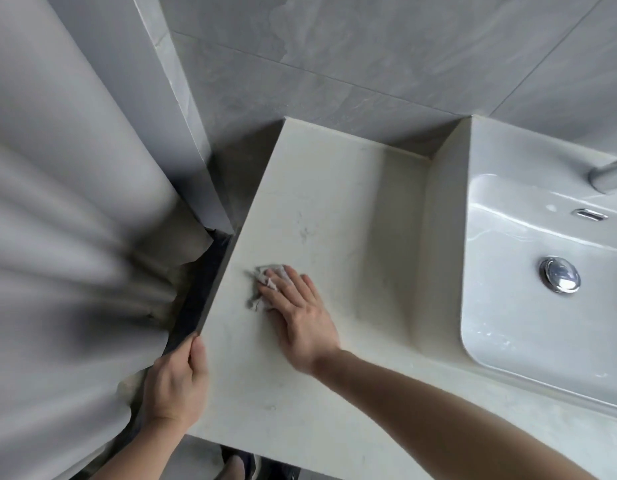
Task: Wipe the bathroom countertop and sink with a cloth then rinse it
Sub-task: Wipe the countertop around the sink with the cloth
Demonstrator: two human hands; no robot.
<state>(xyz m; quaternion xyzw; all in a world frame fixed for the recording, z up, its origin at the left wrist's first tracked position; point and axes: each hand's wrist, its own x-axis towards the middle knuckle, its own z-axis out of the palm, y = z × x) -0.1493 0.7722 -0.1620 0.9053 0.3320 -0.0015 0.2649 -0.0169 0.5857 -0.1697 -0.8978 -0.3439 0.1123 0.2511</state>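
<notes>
Grey marbled wall tiles (386, 53) are seen from 10 to 2 o'clock, and below them a pale stone counter (334, 209) fills the middle of the view. A white ceramic sink (508, 306) is set into the counter at 3 o'clock, with a chrome pop-up drain plug (559, 279) in its basin, a chrome overflow slot (590, 214) just beyond the plug, and part of a chrome faucet (608, 176) cut off by the frame edge at 2 o'clock. A grey shower curtain (64, 237) is hung along the counter's left end, from 8 to 11 o'clock.

A crumpled grey-white cloth (265, 282) is pressed flat on the counter near its left edge, just left of centre. The right hand (296, 317) is laid over the cloth with fingers straight and spread, so that only the cloth's far and left parts are left showing beyond the fingertips. The left hand (177, 382) is placed at 7 o'clock, well apart from the cloth; its thumb is rested on the counter's top surface and its fingers are curled over the left edge, so that edge is gripped. The sink is well to the right of both hands.
</notes>
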